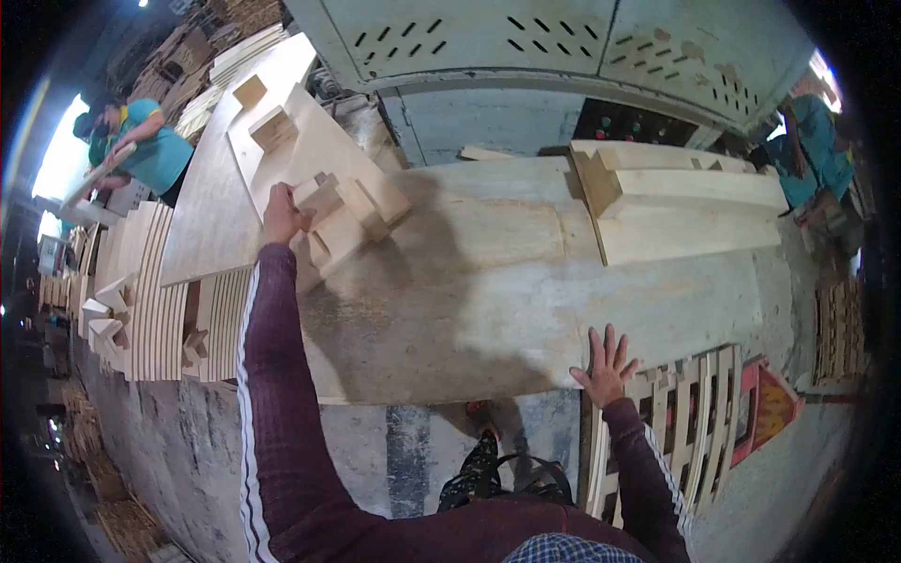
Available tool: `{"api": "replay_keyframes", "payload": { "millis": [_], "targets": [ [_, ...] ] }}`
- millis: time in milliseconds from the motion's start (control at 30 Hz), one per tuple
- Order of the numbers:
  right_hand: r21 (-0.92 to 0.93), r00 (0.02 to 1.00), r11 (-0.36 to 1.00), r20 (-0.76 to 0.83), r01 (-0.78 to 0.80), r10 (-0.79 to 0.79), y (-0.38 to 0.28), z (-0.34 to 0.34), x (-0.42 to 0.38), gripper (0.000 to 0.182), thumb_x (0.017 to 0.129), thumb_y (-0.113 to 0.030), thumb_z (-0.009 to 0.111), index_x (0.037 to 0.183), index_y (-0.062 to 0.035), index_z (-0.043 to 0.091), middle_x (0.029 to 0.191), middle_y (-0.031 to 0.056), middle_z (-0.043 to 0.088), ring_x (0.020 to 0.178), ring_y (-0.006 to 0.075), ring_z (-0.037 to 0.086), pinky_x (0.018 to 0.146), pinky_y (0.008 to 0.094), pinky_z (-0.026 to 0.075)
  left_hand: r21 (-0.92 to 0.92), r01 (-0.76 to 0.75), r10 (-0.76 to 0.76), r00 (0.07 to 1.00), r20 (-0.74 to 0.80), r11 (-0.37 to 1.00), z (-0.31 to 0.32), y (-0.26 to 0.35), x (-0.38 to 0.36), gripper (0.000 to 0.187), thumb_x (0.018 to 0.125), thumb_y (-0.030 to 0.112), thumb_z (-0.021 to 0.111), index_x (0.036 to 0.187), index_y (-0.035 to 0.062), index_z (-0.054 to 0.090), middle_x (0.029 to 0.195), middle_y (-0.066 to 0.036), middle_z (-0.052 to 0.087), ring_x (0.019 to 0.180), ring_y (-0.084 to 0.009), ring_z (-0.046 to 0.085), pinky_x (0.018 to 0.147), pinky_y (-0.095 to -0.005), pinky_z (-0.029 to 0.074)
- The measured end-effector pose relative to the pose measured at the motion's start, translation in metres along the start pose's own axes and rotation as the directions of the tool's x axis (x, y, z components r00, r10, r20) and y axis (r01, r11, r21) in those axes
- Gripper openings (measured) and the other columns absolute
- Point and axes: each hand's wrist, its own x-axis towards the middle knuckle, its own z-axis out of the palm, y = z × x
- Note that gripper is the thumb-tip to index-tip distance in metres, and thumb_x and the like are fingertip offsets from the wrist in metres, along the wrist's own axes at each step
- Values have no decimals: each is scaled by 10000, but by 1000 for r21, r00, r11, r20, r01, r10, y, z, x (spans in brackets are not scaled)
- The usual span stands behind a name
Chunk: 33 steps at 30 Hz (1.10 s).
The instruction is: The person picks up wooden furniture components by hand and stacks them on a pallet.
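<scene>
My left hand (284, 216) is stretched out to the far left of the worktable, its fingers curled at the edge of a pale wooden board (305, 150) with blocks on it. Beside the thumb sits a wooden block (324, 194), and a stepped cluster of blocks lies just to its right. Part of the grip is hidden by the hand itself. Over the table's front right edge, my right hand (607, 368) has its fingers spread and holds nothing. A slatted wooden pallet (690, 413) stands just beyond it, lower right.
The worktable (507, 281) spans the middle. At its right end lie stacked boards (690, 220). A perforated metal cabinet (488, 42) rises behind. Many board stacks (155, 310) stand at left. One person (150, 150) handles a board there; another person (812, 150) is at far right.
</scene>
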Motion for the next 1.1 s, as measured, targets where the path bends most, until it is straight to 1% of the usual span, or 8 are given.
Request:
{"api": "replay_keyframes", "payload": {
  "millis": [233,500,633,733,833,900,1000,1100],
  "targets": [
    [243,1000,970,-29,6,1,5,-9,-6,762,905,-644,395,1538,-313,130,1622,42,44,1473,384,-29,1027,753,-33,-50,-267,269,962,37,962,34,124,-158,520,672,209,824,1028,19,496,947,-144,524,860,-320,586,727,-414,471],
    [226,840,963,-543,145,1,91,43,-119,724,882,-424,600,1481,-144,304,1517,156,275,1350,397,291,1126,479,227,-619,-273,421,901,102,736,98,305,-352,550,726,85,750,1165,-8,431,1173,-206,522,974,-352,551,868,-410,453],
    [361,823,876,-354,-319,445,173,124,-257,786,746,-281,754,1431,-200,376,1471,158,333,1296,412,355,1062,511,341,-603,-239,439,875,206,761,148,381,-415,543,743,155,777,1115,0,413,1243,-245,515,1069,-365,547,895,-420,450],
    [451,563,550,-119,-703,818,215,211,-381,771,735,-306,766,1407,-206,402,1448,164,353,1291,420,360,1031,531,375,-494,-416,526,844,103,764,184,437,-446,573,759,190,790,1142,-15,416,1185,-235,508,1047,-355,528,861,-424,456],
    [569,288,196,75,-798,955,235,285,-484,765,720,-340,774,1372,-159,415,1400,230,368,1256,459,364,1061,524,334,-294,-814,706,580,-406,501,246,473,-432,657,745,248,829,1188,-28,431,987,-170,467,930,-335,502,785,-453,451],
    [574,170,78,109,-815,979,251,322,-536,782,708,-346,778,1375,-163,412,1391,221,378,1245,460,372,1047,521,355,-441,-390,410,911,-54,808,257,502,-423,695,726,220,837,1178,-70,396,1044,-198,541,949,-337,561,829,-416,491],
    [547,56,-108,275,-830,960,295,349,-594,812,704,-356,782,1387,-149,395,1423,202,360,1281,428,362,1044,514,373,-427,-274,335,939,73,862,240,533,-428,732,735,296,836,1198,-90,420,1077,-237,567,894,-293,596,797,-386,534],
    [551,40,-154,324,-820,945,386,398,-647,838,727,-369,775,1424,-180,349,1481,132,342,1346,351,343,1039,539,380,34,-484,486,872,-67,874,214,505,-409,636,845,347,724,1256,-68,474,1126,-204,607,982,-279,600,838,-379,504]
  ]
}}
